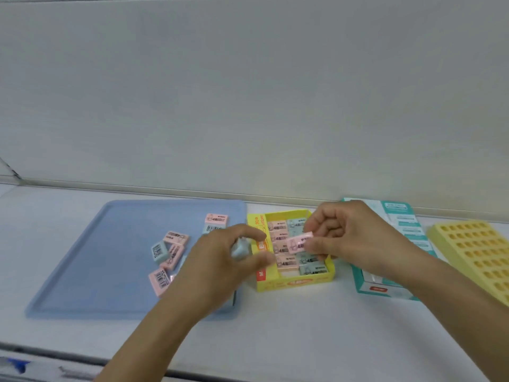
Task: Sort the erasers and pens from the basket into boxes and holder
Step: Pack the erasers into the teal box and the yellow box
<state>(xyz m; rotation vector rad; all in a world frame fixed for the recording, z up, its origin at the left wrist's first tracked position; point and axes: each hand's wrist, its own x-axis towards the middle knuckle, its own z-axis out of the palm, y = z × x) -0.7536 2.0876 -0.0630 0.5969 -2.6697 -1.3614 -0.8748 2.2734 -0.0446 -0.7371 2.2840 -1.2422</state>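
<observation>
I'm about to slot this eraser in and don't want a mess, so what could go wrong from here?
The right hand pinches the pink eraser over a yellow box already fairly full, so it may jam or knock packed erasers askew. The left hand holds a blue eraser loosely at the box edge and could drop it or nudge the light box.

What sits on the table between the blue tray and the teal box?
In the head view, the yellow eraser box partly filled with pink and blue erasers lies between the blue tray and the teal box.
</observation>
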